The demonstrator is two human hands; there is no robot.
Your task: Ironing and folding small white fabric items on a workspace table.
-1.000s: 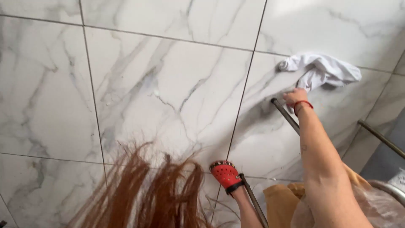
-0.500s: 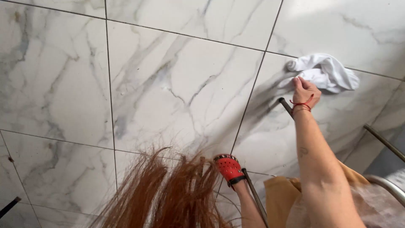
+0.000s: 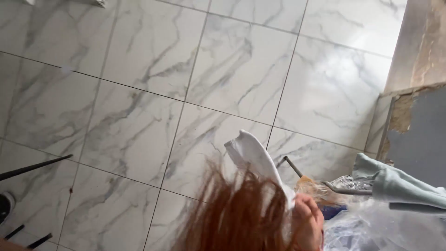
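My right hand (image 3: pixel 306 222) is at the bottom edge, closed around a white cloth (image 3: pixel 253 153) that looks like a sock. The cloth sticks up and to the left from my fist, lifted off the marble-patterned tile floor (image 3: pixel 139 116). Strands of my reddish hair (image 3: pixel 234 218) hang in front of the lens and hide part of the cloth and hand. My left hand is out of the picture.
A thin metal rack leg (image 3: pixel 293 166) lies just right of the cloth. A grey-green garment (image 3: pixel 395 182) and a clear plastic bag (image 3: pixel 371 227) fill the lower right. A wall with chipped plaster (image 3: pixel 420 51) stands at the right. Black rods (image 3: pixel 35 167) and a dark shoe (image 3: pixel 4 204) sit at the left edge.
My right hand has closed on the white cloth that lay on the tiles and lifted it toward me. The view has swung and the arm has pulled back.
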